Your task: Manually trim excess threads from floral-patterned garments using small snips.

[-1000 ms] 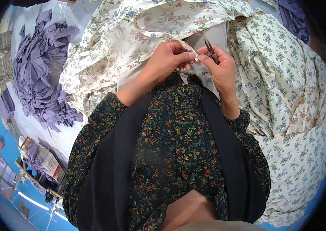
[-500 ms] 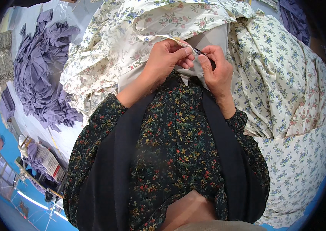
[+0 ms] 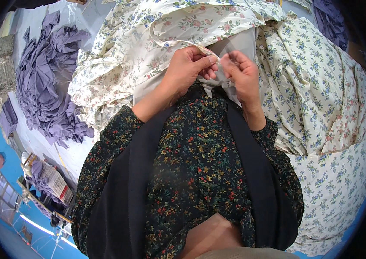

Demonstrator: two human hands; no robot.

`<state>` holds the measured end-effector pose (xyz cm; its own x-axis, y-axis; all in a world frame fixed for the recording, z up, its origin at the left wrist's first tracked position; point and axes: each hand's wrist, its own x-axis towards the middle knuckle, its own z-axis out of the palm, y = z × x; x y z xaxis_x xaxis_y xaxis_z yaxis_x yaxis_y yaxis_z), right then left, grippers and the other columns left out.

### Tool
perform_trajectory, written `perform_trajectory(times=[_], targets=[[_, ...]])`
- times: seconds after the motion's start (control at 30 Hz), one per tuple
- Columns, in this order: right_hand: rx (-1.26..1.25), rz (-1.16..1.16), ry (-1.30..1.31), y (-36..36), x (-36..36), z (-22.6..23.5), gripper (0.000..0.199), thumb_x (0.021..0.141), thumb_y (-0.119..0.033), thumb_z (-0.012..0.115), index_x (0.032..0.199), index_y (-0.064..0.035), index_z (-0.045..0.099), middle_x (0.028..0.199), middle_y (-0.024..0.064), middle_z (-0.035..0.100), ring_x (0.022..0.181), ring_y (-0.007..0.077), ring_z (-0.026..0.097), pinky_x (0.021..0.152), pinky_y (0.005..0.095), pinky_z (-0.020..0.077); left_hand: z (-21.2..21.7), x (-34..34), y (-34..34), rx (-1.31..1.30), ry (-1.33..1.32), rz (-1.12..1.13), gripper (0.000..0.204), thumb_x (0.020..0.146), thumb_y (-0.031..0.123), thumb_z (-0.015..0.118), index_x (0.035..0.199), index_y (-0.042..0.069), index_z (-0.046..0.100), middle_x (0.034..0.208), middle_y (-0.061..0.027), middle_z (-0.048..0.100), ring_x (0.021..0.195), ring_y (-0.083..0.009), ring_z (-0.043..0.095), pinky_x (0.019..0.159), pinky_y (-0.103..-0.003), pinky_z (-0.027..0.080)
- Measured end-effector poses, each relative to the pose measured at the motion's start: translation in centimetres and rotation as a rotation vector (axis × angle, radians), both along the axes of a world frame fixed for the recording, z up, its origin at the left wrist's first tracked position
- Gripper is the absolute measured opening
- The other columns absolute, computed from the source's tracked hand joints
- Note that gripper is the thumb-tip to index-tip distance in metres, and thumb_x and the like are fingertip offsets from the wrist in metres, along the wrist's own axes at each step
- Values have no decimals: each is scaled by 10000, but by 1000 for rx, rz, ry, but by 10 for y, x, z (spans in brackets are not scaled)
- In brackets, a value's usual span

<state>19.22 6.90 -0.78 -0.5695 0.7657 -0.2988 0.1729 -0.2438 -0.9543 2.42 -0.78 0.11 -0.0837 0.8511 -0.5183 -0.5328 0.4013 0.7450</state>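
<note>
My left hand (image 3: 185, 71) pinches the narrow hemmed edge (image 3: 200, 46) of a cream cloth with pink and blue flowers (image 3: 191, 20). The edge runs up from my fingertips in a curved strip onto the heaped cloth. My right hand (image 3: 244, 80) is close beside it on the right, its fingers curled and slightly smeared by motion. Its thumb and forefinger come near the end of the edge. Whatever the right hand holds is hidden in its fingers. Pale plain cloth (image 3: 235, 45) shows beneath both hands.
A large pile of blue-flowered cream cloth (image 3: 312, 86) fills the right side. Crumpled purple cloth (image 3: 47, 82) lies on the pale table (image 3: 57, 162) at left. Folded bundles (image 3: 0, 64) stand at the far left, with a white crate (image 3: 57, 183) below.
A dark slim tool showed at my right fingertips before and is out of sight now. The right hand has turned and its fingers have curled. My left hand keeps its pinch, almost unmoved.
</note>
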Motion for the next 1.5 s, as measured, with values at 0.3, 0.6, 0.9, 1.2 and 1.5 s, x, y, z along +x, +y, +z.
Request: perform_trajectory(times=[0.3,0.6,0.9,1.2,1.5], targets=[[-702,-27,35,15,0,19,143,899,-159,664,937,-32,612,699,15,609,477,0,353,439,171,237,-6,3,-2,1,17,48,161,907,119,635,1015,0,649,794,-40,655,638,-74,557,578,-214,443],[-160,17,9,2,-6,20,110,883,-113,661,918,-17,621,704,26,630,511,2,413,465,182,288,-5,0,-1,83,58,32,276,925,243,639,1022,-13,678,720,11,585,622,-56,479,577,-209,371],[-227,-39,-70,9,20,22,91,856,-127,671,886,-46,640,623,-18,602,497,-5,376,466,177,248,-14,-37,2,23,19,400,242,940,213,629,982,-18,683,702,3,593,558,-47,467,489,-194,355],[-339,-64,-73,9,11,19,142,859,-126,668,954,-24,639,654,8,613,479,-14,344,436,170,220,-32,-122,-11,403,-138,536,228,960,194,549,965,-29,599,933,-114,638,772,-142,587,625,-208,442],[-513,129,-46,-11,-34,-11,120,892,-150,647,902,-31,632,620,-42,523,487,8,352,456,178,233,16,-69,-53,-99,331,27,313,936,319,584,845,29,658,659,-30,621,535,-68,527,479,-193,371]])
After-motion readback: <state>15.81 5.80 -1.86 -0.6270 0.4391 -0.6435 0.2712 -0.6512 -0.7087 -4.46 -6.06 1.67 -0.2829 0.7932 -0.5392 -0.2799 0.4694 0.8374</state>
